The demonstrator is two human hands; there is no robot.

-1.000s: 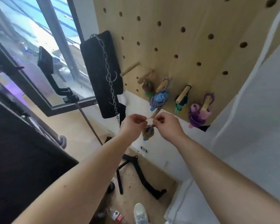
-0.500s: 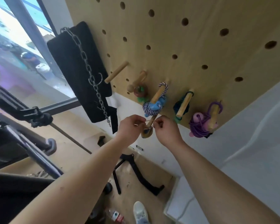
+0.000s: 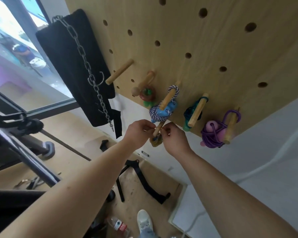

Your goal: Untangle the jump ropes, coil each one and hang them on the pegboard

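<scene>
At the pegboard's (image 3: 196, 40) lower edge, the left hand (image 3: 138, 133) and right hand (image 3: 175, 140) each pinch the thin loop of a brown coiled jump rope (image 3: 156, 141), which hangs by a wooden peg (image 3: 158, 128).

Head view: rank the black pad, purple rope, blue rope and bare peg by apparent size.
1. black pad, by far the largest.
2. purple rope and blue rope look about alike, so I do not rank them.
3. bare peg, the smallest.

Coiled ropes (image 3: 163, 110) hang in a row on the pegboard (image 3: 187, 31), a chained pad (image 3: 64, 54) at its left edge
</scene>
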